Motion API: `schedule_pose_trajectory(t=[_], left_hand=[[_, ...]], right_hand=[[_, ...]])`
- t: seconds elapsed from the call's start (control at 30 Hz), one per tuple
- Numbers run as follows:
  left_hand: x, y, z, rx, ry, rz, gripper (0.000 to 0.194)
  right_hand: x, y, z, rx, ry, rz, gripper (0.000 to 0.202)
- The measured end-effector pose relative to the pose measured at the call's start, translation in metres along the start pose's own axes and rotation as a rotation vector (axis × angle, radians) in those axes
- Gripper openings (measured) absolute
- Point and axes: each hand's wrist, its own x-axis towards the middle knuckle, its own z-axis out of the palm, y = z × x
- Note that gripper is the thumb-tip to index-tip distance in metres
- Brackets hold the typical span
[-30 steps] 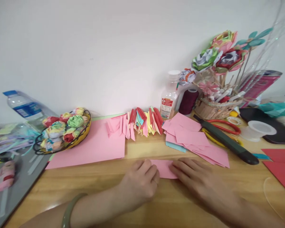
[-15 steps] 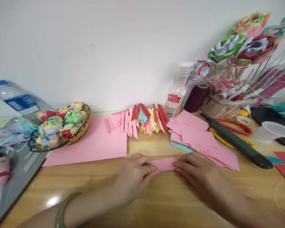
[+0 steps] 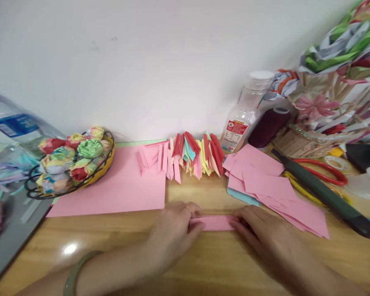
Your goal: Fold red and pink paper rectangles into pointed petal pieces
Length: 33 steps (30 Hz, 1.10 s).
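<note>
A narrow pink paper strip (image 3: 218,223), with a fold along its length, lies low over the wooden table between my hands. My left hand (image 3: 180,226) pinches its left end, thumb in front and fingers behind. At the right end my right hand (image 3: 259,226) has its fingers closed on the paper in the same way. Just beyond the strip stands a row of folded paper pieces (image 3: 197,155) in pink, red, yellow and blue. Loose pink paper rectangles (image 3: 268,183) lie in a pile past my right hand. A large pink sheet (image 3: 135,181) is beyond my left hand.
A basket of paper flowers (image 3: 111,158) sits on the left, near a plastic water bottle (image 3: 15,123). To the right are a clear bottle (image 3: 243,115), a dark thread spool (image 3: 269,127), a dark green cutter (image 3: 329,197) and red-handled scissors (image 3: 327,170).
The pink paper looks narrower, its front edge now folded over. Both hands still hold its ends, and the whole view has shifted slightly closer.
</note>
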Motion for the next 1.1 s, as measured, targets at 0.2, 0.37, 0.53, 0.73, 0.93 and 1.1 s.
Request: schedule_pose_trajectory(t=[0.2, 0.37, 0.53, 0.73, 0.93, 1.1], left_hand=[[0.005, 0.003, -0.003, 0.040, -0.119, -0.073, 0.003], [0.008, 0.005, -0.005, 0.049, -0.204, -0.137, 0.003], [0.011, 0.006, -0.005, 0.115, -0.241, -0.158, 0.004], [0.009, 0.006, -0.003, 0.189, -0.191, -0.168, 0.005], [0.006, 0.002, 0.000, 0.173, -0.139, -0.131, 0.007], [0.006, 0.002, 0.000, 0.183, -0.115, -0.074, 0.009]], right_hand=[[0.003, -0.001, 0.003, -0.017, 0.103, -0.036, 0.040], [0.004, 0.000, 0.005, 0.010, 0.134, -0.052, 0.038], [-0.001, 0.002, 0.006, 0.053, 0.077, -0.021, 0.034], [-0.004, 0.003, 0.006, 0.108, 0.011, 0.007, 0.027], [-0.009, 0.003, 0.009, 0.133, 0.018, 0.028, 0.024], [-0.012, 0.003, 0.009, 0.127, 0.001, 0.040, 0.022]])
